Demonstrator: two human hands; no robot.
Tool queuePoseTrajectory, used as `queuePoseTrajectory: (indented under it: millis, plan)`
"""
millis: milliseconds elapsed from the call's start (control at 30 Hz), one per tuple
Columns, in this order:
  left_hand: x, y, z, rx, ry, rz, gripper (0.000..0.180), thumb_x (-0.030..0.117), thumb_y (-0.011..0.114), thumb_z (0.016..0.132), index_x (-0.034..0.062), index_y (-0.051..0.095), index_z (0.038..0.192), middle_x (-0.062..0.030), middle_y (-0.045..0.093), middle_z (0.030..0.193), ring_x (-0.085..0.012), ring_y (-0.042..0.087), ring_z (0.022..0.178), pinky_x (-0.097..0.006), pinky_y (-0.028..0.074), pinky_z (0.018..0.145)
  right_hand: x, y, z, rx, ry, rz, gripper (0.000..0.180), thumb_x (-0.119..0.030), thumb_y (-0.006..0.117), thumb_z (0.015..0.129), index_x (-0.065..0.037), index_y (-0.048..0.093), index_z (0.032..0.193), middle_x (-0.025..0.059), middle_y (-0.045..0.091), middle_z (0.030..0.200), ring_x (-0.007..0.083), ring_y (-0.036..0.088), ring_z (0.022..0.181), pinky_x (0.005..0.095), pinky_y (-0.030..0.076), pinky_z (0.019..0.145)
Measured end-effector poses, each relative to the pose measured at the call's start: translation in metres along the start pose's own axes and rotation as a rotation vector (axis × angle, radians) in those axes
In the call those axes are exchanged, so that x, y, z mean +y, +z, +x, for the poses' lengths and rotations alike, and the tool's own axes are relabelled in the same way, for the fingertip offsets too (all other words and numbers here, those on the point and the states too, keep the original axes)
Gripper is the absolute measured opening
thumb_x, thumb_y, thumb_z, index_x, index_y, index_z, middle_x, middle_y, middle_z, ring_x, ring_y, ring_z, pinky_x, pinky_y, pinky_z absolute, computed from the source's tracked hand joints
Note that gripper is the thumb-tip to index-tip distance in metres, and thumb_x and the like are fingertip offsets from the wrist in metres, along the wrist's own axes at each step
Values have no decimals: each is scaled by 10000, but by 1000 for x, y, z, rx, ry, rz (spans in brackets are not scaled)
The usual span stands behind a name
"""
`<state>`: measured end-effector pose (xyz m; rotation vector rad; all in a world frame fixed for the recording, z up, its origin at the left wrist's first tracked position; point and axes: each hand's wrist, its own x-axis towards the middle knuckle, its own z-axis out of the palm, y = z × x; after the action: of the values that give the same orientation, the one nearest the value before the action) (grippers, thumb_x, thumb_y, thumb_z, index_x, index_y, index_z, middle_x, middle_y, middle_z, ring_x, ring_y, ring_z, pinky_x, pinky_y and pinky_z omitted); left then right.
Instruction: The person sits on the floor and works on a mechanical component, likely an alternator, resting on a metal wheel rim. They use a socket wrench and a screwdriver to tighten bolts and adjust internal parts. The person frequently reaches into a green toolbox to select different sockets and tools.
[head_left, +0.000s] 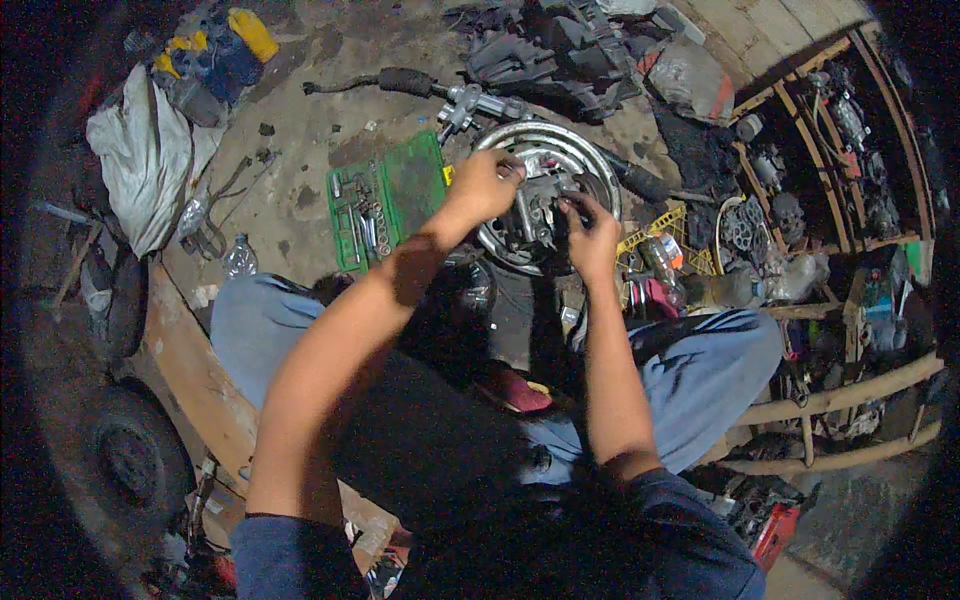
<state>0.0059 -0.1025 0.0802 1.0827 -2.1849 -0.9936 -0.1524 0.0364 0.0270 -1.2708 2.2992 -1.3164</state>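
Though dim, headlamp ring (548,150) between hands.

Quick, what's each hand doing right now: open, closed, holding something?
Left hand: fingers curled on the rim of the round metal headlight housing.
Right hand: closed around a small dark part inside the housing; what it is cannot be told.

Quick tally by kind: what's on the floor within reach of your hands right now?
Round chrome headlight housing, under the left hand and right hand: 1
Green socket set case: 1
Clear plastic bottle: 1
Handlebar with black grip: 1
Total: 4
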Motion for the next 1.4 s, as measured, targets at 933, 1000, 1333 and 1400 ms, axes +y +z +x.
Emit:
queuePoseTrajectory:
  millis: [933, 1000, 1333, 1400]
  plan:
    - [-30, 29, -16, -51, 2, -166, 245, 33, 578, 828, -9, 692, 1041, -246, 664, 1073, -422, 625, 1031, -474, 476, 944, -6, 32, -5, 81, -237, -268, 120, -45, 686, 820, 24, 653, 914, 215, 650, 945, 410, 624, 859, 458, 497, 809]
    - [-27, 25, -18, -51, 1, -164, 249, 36, 578, 830, -9, 692, 1047, -246, 665, 1068, -422, 626, 1031, -474, 477, 944, -8, 29, -3, 79, -297, -245, 117, -38, 689, 818, 23, 650, 911, 209, 651, 945, 403, 622, 869, 458, 496, 809]
    - [-43, 37, -29, -34, 14, -213, 222, 56, 582, 845, 77, 732, 1008, -224, 689, 999, -419, 654, 961, -469, 512, 896, 3, 25, 6, 66, -133, -253, 227, -146, 711, 837, 44, 693, 961, 229, 698, 943, 393, 667, 868, 429, 507, 828]
    - [-54, 23, -25, -97, 62, -231, 224, 80, 590, 850, 70, 730, 1023, -241, 688, 991, -418, 656, 964, -466, 503, 921, -14, 31, 5, 139, -103, -195, 242, -173, 722, 848, 46, 699, 951, 222, 706, 912, 367, 680, 845, 418, 508, 811]
